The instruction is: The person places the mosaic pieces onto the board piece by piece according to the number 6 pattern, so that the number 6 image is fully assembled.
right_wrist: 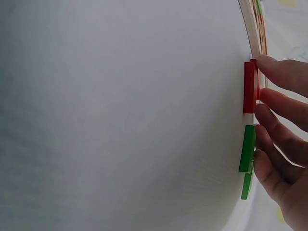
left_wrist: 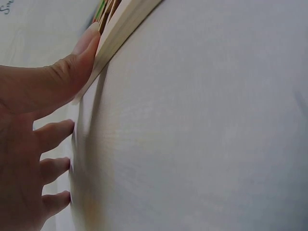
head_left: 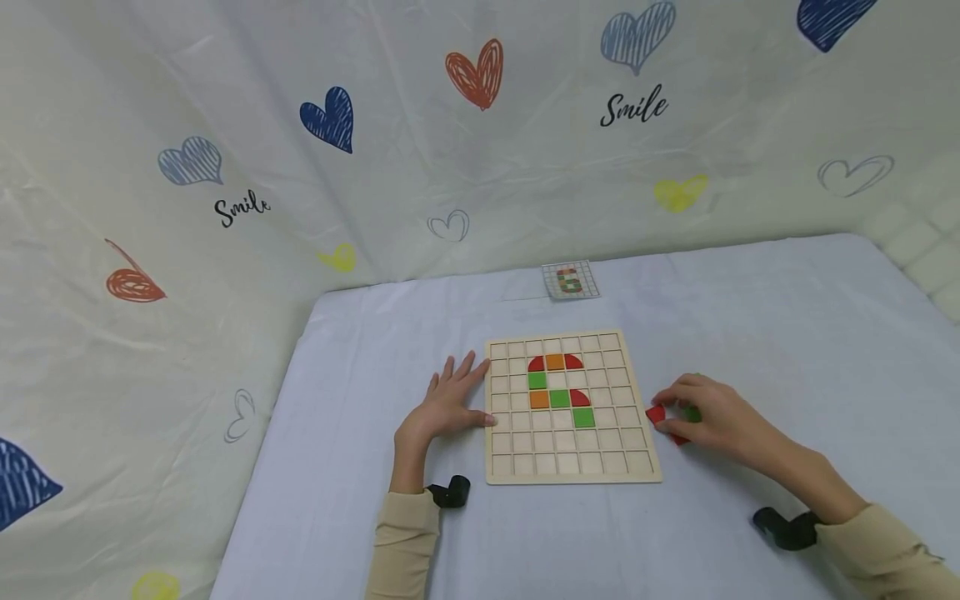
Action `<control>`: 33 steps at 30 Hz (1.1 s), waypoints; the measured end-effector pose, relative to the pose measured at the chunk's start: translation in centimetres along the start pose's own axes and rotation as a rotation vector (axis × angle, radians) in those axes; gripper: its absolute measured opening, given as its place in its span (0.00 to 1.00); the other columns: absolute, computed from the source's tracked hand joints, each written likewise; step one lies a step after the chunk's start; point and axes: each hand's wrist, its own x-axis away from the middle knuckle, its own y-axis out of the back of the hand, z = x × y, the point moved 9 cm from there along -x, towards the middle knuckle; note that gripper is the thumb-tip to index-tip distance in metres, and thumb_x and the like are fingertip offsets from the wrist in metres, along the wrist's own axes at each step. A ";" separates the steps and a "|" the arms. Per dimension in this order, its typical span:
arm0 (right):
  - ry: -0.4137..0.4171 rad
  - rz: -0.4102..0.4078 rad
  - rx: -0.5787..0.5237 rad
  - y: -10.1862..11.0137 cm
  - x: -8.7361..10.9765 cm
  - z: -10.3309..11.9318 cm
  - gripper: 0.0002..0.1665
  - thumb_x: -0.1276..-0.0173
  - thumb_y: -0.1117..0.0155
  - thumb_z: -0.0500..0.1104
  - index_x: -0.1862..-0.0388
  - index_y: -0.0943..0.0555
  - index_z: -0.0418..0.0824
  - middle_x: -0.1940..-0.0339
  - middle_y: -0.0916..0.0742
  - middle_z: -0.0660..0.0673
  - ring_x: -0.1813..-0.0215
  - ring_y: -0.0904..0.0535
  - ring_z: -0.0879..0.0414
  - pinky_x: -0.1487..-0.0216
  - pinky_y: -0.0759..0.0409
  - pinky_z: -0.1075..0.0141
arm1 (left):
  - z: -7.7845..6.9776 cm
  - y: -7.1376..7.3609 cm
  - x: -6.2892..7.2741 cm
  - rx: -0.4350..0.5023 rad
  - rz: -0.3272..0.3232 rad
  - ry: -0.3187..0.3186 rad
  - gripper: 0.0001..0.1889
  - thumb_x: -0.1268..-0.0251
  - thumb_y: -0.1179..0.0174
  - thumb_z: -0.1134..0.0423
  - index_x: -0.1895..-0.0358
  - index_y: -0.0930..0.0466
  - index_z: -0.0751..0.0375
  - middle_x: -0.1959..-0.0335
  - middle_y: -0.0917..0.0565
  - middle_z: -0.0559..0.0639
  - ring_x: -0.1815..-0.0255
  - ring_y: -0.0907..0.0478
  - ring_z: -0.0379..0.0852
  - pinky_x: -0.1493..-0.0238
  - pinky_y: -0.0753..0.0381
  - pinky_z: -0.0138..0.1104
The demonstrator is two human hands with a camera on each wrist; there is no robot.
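Note:
A wooden grid board (head_left: pixel 525 464) lies on the table, holding red rounded pieces (head_left: pixel 573 362), orange squares (head_left: pixel 554 362) and green squares (head_left: pixel 583 417). My left hand (head_left: pixel 444 407) is spread at the board's left edge, its thumb touching the frame. Just off the right edge, my right hand (head_left: pixel 708 414) pinches a red piece (head_left: pixel 656 413) between thumb and index finger. Another red piece (right_wrist: pixel 249 87) and green pieces (right_wrist: pixel 247 149) lie on the cloth by that hand, partly hidden by it in the head view.
A small card (head_left: pixel 571 281) with a coloured grid pattern lies behind the board. White cloth (head_left: pixel 787 333) covers the table. A curtain (head_left: pixel 525 167) printed with hearts hangs behind and to the left. Black wrist cameras (head_left: pixel 787 529) sit on both wrists.

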 end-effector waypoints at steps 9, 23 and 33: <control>-0.032 0.036 0.009 -0.4 -0.2 0.2 0.15 0.46 0.18 0.38 0.59 0.12 0.42 0.62 0.17 0.52 0.62 0.26 0.58 0.64 0.22 0.67 | -0.1 0.2 0.0 0.016 -0.015 -0.009 0.50 0.39 0.26 0.52 0.16 0.46 0.49 0.13 0.54 0.52 0.14 0.69 0.61 0.17 0.67 0.58; 0.047 -0.030 -0.024 0.0 -0.3 0.9 0.18 0.49 0.18 0.32 0.64 0.17 0.44 0.67 0.16 0.56 0.65 0.25 0.64 0.64 0.20 0.67 | -0.2 0.2 0.1 0.010 -0.014 -0.004 0.50 0.39 0.26 0.52 0.16 0.46 0.48 0.13 0.55 0.51 0.14 0.69 0.61 0.17 0.67 0.58; 0.134 -0.077 -0.041 0.5 -0.6 1.7 0.17 0.49 0.18 0.31 0.59 0.10 0.42 0.65 0.14 0.58 0.64 0.22 0.67 0.64 0.16 0.70 | -0.2 0.3 0.2 0.032 -0.019 -0.014 0.50 0.39 0.26 0.52 0.17 0.45 0.50 0.14 0.53 0.53 0.14 0.68 0.62 0.17 0.66 0.59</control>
